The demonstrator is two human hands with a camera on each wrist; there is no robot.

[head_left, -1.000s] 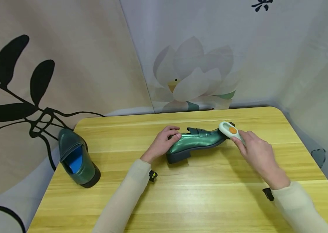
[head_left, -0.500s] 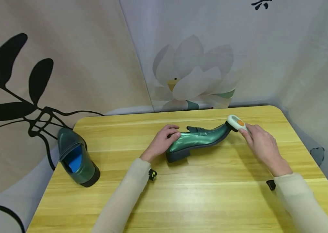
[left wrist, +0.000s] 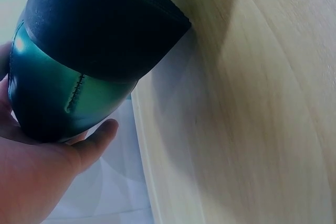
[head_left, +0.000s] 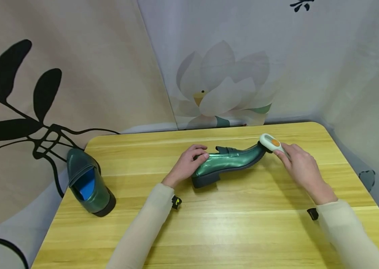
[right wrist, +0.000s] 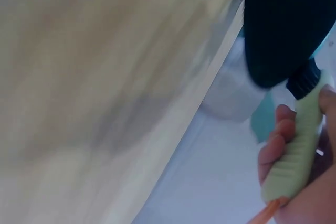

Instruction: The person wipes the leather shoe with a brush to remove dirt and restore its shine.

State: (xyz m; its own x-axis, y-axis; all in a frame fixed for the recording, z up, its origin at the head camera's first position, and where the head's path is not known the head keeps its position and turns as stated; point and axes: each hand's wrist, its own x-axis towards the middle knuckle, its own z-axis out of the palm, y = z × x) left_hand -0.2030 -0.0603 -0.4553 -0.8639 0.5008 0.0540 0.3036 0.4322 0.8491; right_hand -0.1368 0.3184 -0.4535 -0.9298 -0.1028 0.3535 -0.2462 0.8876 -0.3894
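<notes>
While another shoe (head_left: pixel 99 189) is standing at left, our left hand (head_left: pixel 188 163) is gripping a loafer (head_left: pixel 229 160); right hand (head_left: pixel 303 170), a brush (head_left: pixel 271 142).

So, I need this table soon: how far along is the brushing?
Done: the brush is at the toe of the held shoe; no finished area is certain. In hand: the right grip holds the brush, the left grip the shoe's heel end. Left: perhaps the other shoe, unheld at the left edge of the table.
</notes>
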